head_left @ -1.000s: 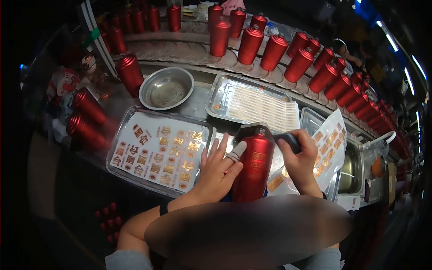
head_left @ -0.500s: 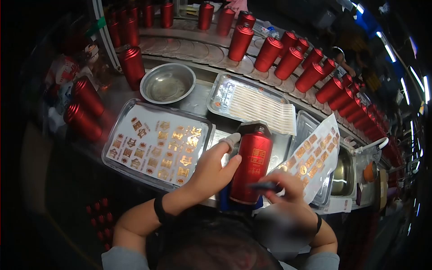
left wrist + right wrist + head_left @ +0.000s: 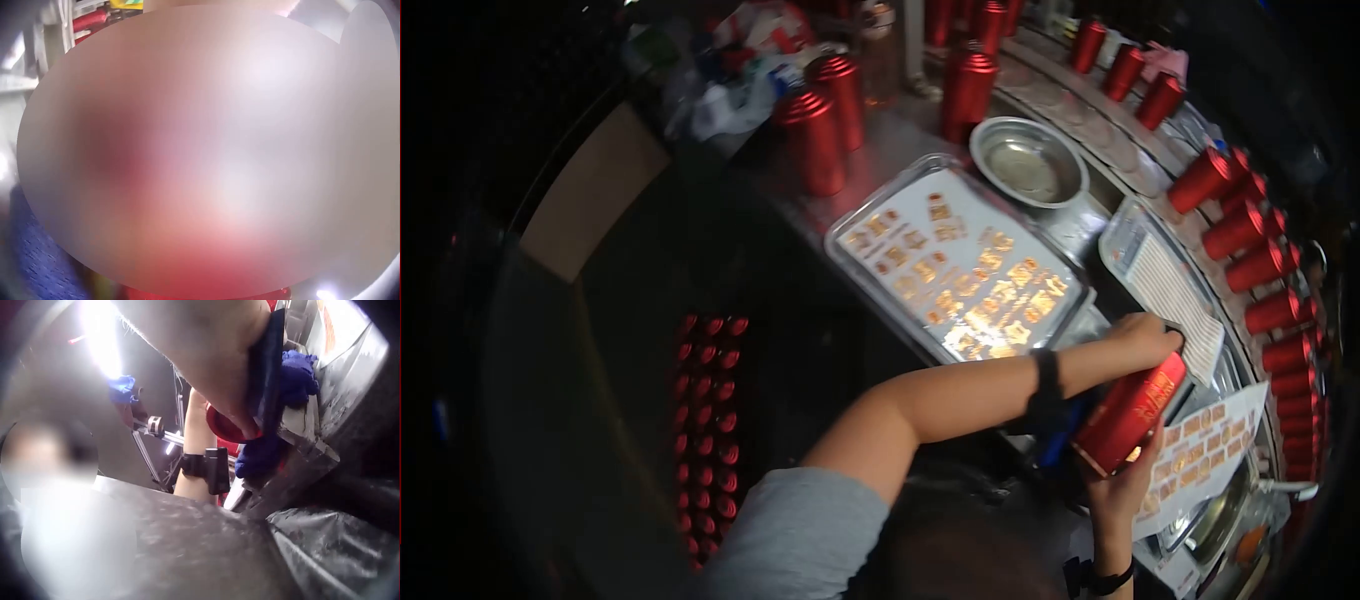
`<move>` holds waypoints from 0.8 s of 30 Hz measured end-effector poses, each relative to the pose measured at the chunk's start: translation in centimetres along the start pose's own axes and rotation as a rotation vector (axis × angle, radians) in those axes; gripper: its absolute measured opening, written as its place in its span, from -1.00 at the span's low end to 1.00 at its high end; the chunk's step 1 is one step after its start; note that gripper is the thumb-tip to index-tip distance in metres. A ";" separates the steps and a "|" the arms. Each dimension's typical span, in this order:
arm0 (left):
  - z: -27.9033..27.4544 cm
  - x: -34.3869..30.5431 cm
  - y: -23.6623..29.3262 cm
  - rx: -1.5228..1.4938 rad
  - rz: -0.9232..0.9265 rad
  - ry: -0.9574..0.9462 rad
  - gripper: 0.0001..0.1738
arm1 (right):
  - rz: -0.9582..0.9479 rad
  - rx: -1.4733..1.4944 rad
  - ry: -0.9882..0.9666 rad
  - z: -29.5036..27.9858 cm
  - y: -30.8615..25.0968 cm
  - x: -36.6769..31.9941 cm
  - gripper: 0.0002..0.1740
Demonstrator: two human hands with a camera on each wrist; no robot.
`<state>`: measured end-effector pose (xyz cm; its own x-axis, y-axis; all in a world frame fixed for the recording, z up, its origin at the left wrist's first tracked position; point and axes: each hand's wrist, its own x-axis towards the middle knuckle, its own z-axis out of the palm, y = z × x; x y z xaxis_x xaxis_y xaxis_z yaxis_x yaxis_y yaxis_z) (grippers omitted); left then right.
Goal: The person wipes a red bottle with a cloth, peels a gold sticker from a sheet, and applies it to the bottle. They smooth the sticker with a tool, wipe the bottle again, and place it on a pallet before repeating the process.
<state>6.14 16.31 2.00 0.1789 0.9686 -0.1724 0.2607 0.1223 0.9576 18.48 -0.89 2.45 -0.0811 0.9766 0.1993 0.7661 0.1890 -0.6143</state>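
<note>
A red metallic bottle (image 3: 1128, 412) with gold characters lies tilted in both hands, its neck end toward the upper right. My left hand (image 3: 1145, 342) grips the bottle around its neck end, hiding the top. At the lower end, my right hand (image 3: 1122, 492) holds the bottle from the side near its base. The right wrist view shows the red base (image 3: 230, 425) beside the fingers and a dark, flat-edged piece (image 3: 265, 375) along the right hand. Blue cloth (image 3: 1055, 440) shows beside the bottle. Most of the left wrist view is blurred out.
A tray (image 3: 840, 243) carries a sheet of gold stickers. Behind are a metal bowl (image 3: 1030, 160) and a tray with a striped sheet (image 3: 1170, 285). Another sticker sheet (image 3: 1215, 450) lies at right. Red bottles (image 3: 812, 145) stand around, several on a curved conveyor (image 3: 1060, 100).
The view has swung left. My left hand has moved from the bottle's side to its neck end. My right hand has come from in front of the bottle to its base, and the bottle has tilted.
</note>
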 end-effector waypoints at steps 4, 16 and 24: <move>1.6 0.2 0.2 -0.085 -0.119 0.132 -0.44 | 0.038 0.128 0.045 0.1 -0.9 -0.6 0.30; -18.5 -16.8 -0.7 -0.173 0.383 0.056 -0.54 | -0.765 -0.045 -0.318 -2.2 -5.3 0.4 0.27; -23.7 -38.4 -5.8 0.484 0.314 0.838 -0.68 | -0.639 0.017 -0.719 5.3 -14.2 3.7 -0.11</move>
<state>-24.71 -16.45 8.49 -0.3687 0.8046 0.4655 0.7054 -0.0840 0.7038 3.94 0.56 7.85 -0.8560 0.5168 -0.0123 0.4328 0.7035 -0.5637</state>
